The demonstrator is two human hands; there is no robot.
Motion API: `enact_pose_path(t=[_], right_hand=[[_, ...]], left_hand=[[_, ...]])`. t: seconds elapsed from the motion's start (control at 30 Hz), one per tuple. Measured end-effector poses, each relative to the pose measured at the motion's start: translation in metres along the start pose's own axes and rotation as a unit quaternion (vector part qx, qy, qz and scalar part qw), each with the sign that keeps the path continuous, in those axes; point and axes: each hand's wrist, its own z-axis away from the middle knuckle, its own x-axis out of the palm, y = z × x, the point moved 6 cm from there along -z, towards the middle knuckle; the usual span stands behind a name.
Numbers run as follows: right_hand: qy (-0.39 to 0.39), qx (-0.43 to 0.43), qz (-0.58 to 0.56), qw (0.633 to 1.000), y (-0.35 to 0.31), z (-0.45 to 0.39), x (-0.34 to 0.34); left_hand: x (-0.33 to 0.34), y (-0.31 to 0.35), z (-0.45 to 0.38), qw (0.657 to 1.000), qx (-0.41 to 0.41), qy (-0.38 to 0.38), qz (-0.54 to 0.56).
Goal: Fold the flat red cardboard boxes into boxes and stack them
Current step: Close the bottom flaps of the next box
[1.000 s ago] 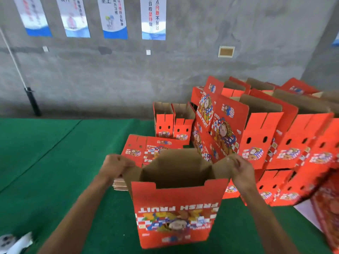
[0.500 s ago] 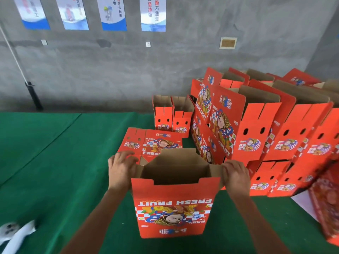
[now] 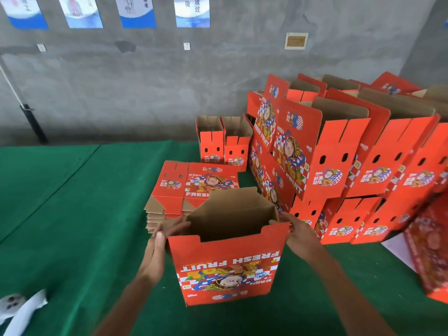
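The red box (image 3: 228, 263), lowered upright onto the green tabletop (image 3: 72, 226), was steadied by flat, released grips of left hand (image 3: 157, 241) and right hand (image 3: 299, 235), suggesting its forming was nearly done.

Open green mat (image 3: 72, 226) on the left, flat box pile (image 3: 191, 187) just behind, stacked boxes (image 3: 351, 166) crowding the right
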Motion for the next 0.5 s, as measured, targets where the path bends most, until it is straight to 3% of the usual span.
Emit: enact_pose_path(t=[0.07, 0.17, 0.27, 0.37, 0.5], right_hand=[[0.000, 0.017, 0.000, 1.000, 0.006, -0.005, 0.000], [-0.006, 0.030, -0.042, 0.999, 0.015, -0.005, 0.005], [0.029, 0.018, -0.127, 0.991, 0.009, 0.007, 0.005], [0.088, 0.011, -0.148, 0.985, 0.009, 0.010, 0.003], [0.184, 0.128, -0.310, 0.924, 0.019, 0.010, 0.001]], left_hand=[[0.004, 0.001, 0.000, 0.998, 0.052, 0.008, -0.041], [0.003, -0.008, -0.010, 0.997, -0.012, 0.059, -0.055], [0.007, -0.005, -0.025, 0.978, -0.010, 0.083, -0.193], [0.015, -0.006, -0.036, 0.961, -0.062, 0.075, -0.260], [0.005, -0.006, -0.037, 0.958, -0.120, 0.130, -0.227]])
